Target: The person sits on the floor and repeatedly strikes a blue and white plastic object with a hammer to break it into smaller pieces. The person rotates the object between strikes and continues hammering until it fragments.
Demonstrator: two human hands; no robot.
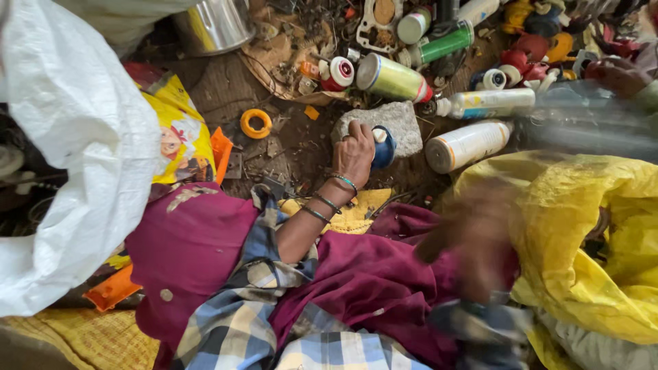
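Your left hand grips a small blue can at frame centre, pressing it on the grey stone. Your right hand, lower right beside the yellow sack, is motion-blurred; I cannot tell its fingers' state. The can looks short and round, with a pale top, so it could roll off the uneven stone if your hold loosens.

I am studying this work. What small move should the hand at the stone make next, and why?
Probably hold the blue can steady against the grey stone with the left hand: it sits at the stone's edge, and the right hand is blurred, off by the yellow sack.
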